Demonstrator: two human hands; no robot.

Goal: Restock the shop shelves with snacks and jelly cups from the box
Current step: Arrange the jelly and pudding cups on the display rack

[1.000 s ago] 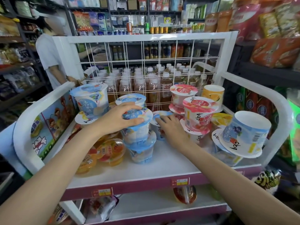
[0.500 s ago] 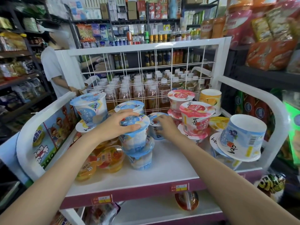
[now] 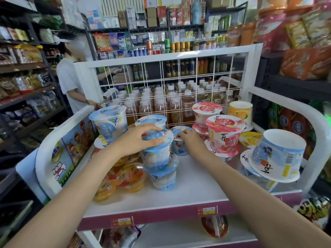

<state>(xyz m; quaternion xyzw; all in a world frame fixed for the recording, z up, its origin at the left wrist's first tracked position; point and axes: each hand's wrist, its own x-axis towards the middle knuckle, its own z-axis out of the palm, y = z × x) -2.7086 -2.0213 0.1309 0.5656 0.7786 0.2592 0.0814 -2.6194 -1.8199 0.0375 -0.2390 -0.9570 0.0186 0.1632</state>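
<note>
On the white shelf [image 3: 193,187] stands a stack of two blue jelly cups. My left hand [image 3: 138,140] grips the top blue cup [image 3: 157,154] from above, over its lid; the lower blue cup [image 3: 163,179] sits under it. My right hand [image 3: 189,140] holds a smaller blue cup [image 3: 179,149] just behind and to the right, fingers curled over its lid. Pink jelly cups [image 3: 223,133] are stacked to the right, a yellow cup [image 3: 240,111] behind them. Orange fruit jelly cups [image 3: 130,178] lie at the left front.
A white wire grid [image 3: 179,83] backs the shelf, with bottled drinks behind it. An upturned blue cup [image 3: 277,154] leans on others at the right edge. White curved side rails [image 3: 318,133] bound the shelf. A person in a white shirt [image 3: 69,83] stands at the back left.
Both hands stay on their cups with hardly any shift; the camera has tilted up a little, so the shelf sits lower in view.
</note>
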